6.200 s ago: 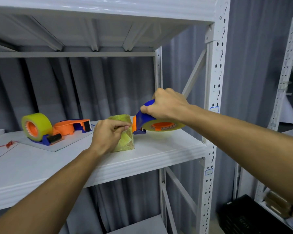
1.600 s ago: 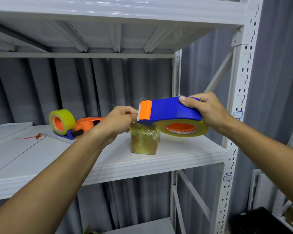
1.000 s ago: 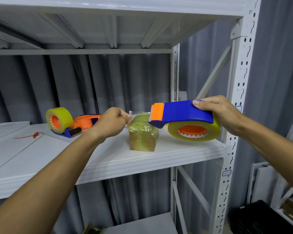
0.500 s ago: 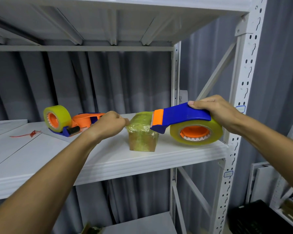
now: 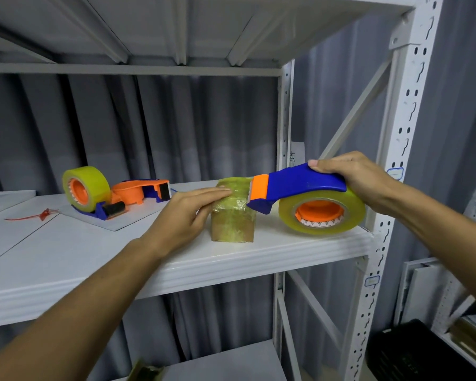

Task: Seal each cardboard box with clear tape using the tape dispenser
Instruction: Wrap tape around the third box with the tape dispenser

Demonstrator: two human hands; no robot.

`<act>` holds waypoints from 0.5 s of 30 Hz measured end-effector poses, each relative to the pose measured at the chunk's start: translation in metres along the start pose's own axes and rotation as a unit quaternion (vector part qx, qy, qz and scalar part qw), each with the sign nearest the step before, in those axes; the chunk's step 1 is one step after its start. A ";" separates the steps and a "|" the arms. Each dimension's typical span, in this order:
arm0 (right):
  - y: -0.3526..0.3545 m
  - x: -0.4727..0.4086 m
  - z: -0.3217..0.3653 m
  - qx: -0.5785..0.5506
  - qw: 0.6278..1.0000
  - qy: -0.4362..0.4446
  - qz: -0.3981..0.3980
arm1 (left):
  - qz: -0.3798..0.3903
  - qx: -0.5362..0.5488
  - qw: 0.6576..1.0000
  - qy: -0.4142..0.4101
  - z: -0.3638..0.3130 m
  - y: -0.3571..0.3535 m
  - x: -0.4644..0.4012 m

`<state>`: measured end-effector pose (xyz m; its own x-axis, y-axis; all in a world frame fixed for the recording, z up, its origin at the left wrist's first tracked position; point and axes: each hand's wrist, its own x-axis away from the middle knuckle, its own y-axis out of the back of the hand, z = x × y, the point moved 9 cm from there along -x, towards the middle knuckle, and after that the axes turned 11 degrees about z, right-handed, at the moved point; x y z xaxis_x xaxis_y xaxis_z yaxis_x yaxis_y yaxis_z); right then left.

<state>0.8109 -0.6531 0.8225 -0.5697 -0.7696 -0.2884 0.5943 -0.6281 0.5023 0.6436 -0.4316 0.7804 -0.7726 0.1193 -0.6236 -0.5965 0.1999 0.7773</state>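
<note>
A small cardboard box, wrapped in clear yellowish tape, stands on the white shelf near its right end. My left hand lies flat with straight fingers pressing on the box's top left edge. My right hand grips the blue handle of a blue and orange tape dispenser with a large clear tape roll. The dispenser's orange blade end touches the box's top right edge.
A second tape dispenser, orange and blue with a clear tape roll, lies on a flat sheet at the shelf's back left. A red tie lies further left. White rack uprights stand right; a black crate sits below.
My left hand has let go of the pinched tape end and now lies flat on the box top. The dispenser has come down to the box's right edge.
</note>
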 end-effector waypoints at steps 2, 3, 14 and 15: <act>-0.002 0.000 -0.003 -0.014 1.000 -0.005 0.003 | -0.005 0.037 0.999 0.016 0.008 -0.002 0.003; -0.003 -0.001 -0.005 -0.020 1.000 -0.006 0.004 | -0.011 0.063 0.998 0.025 0.011 -0.002 0.003; -0.004 -0.004 -0.011 -0.044 0.999 -0.022 -0.011 | 0.020 0.022 0.998 0.047 0.012 0.009 -0.017; -0.003 -0.003 -0.010 -0.040 0.999 -0.022 -0.012 | 0.031 -0.001 0.999 0.037 0.006 0.010 -0.021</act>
<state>0.8169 -0.6500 0.8136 -0.6079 -0.7492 -0.2628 0.6220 -0.6551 0.4288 0.6553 -0.4268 0.8005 -0.8216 0.0583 -0.5670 -0.5480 0.1933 0.8139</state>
